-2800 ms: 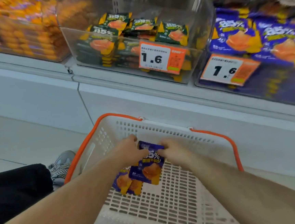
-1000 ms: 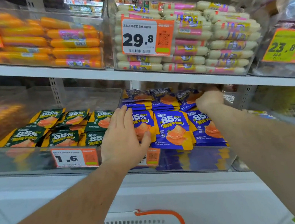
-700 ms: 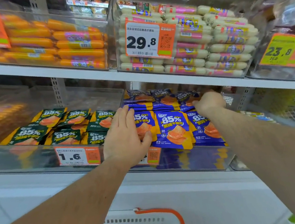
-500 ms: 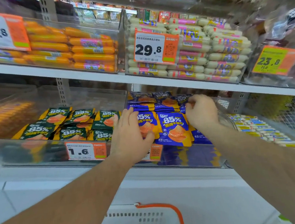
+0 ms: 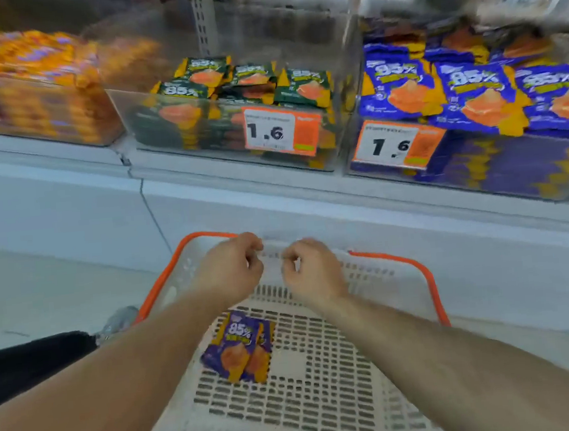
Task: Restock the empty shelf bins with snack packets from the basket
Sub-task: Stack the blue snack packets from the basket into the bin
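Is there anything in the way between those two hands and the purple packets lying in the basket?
Nothing visible. Both the left hand and right hand hover empty above the basket, and the purple packets lie uncovered on its floor, just below the left wrist.

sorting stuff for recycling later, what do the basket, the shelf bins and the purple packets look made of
Basket: likely rigid moulded plastic, matt off-white with slotted holes and an orange rim. Shelf bins: clear hard plastic, perhaps acrylic; stock shows through the glossy walls. Purple packets: thin printed film, probably plastic or foil laminate, slightly shiny with crimped edges.
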{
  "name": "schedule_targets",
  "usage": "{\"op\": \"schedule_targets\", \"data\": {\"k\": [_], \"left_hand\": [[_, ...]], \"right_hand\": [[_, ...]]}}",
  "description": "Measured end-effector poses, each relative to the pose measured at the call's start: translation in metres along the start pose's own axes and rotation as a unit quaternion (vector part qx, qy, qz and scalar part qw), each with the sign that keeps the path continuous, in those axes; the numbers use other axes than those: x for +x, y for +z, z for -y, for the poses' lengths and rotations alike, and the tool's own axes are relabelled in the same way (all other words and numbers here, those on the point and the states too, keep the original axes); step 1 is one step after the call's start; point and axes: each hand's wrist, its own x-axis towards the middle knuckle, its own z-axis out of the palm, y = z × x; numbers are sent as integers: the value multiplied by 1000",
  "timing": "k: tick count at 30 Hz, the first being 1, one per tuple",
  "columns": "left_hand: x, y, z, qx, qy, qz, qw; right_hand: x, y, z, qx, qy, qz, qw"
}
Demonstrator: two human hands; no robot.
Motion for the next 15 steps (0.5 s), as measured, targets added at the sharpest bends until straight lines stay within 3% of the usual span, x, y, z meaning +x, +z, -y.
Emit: {"op": "schedule_targets", "data": {"k": [3,6,12,15], "left_hand": [[-4,11,42,15,-81,34,996],[-2,27,68,13,-121,58,991],[7,47,95,-17,-163,88,982],[6,54,104,-5,-172,98,980]], "right_hand": [[-15,59,-26,-38,104,155,982],[-24,108,-46,-23,230,237,944],[-14,171,-64,98,436,249,859],[-16,197,-66,165,485,228,828]]}}
